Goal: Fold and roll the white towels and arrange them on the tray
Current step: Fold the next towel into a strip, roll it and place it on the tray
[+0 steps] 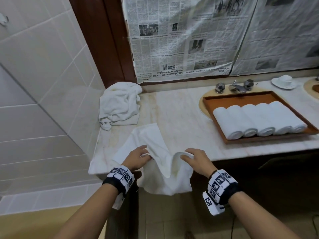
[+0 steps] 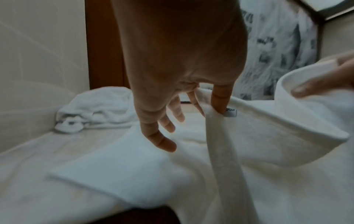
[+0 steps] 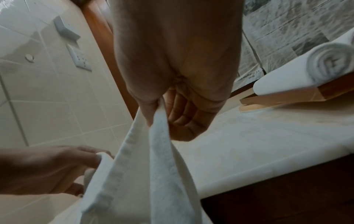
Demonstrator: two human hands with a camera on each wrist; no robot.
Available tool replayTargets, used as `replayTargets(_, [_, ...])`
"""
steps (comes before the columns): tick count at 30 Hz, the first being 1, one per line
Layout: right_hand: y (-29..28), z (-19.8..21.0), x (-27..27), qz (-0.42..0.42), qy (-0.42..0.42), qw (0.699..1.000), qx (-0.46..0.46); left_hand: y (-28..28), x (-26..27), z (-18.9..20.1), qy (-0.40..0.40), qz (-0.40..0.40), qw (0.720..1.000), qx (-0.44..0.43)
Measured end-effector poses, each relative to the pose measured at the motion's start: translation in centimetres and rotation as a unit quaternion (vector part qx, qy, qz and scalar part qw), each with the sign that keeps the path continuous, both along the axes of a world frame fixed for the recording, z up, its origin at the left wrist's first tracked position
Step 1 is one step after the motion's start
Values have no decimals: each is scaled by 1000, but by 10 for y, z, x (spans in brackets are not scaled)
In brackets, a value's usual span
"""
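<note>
A crumpled towel pile (image 1: 119, 104) lies at the bench's (image 1: 179, 114) back left corner. At its front edge, the left hand (image 1: 136, 158) and right hand (image 1: 195, 158), palms down, each pinch the towel (image 1: 162, 171), which drapes over the edge. Five rolls (image 1: 259, 119) fill the tray (image 1: 229, 99) to the right.

Head view high above counter (image 1: 181, 107); wrist views close, sharing towel (image 2: 268, 151).

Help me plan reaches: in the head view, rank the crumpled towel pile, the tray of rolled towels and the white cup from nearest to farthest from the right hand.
From the right hand:
1. Tray of rolled towels, right.
2. Crumpled towel pile, back left corner.
3. White cup, far right, beyond the tray.
</note>
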State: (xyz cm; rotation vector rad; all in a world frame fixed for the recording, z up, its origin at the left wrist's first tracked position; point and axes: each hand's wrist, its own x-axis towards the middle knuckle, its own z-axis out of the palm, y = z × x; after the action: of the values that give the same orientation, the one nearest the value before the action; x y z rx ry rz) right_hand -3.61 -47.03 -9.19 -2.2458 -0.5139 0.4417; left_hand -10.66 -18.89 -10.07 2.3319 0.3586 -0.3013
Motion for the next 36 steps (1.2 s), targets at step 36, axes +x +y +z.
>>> replayTargets(36, [-29, 7, 26, 49, -37, 997, -42, -22, -21, 10, -112, 70, 988, -83])
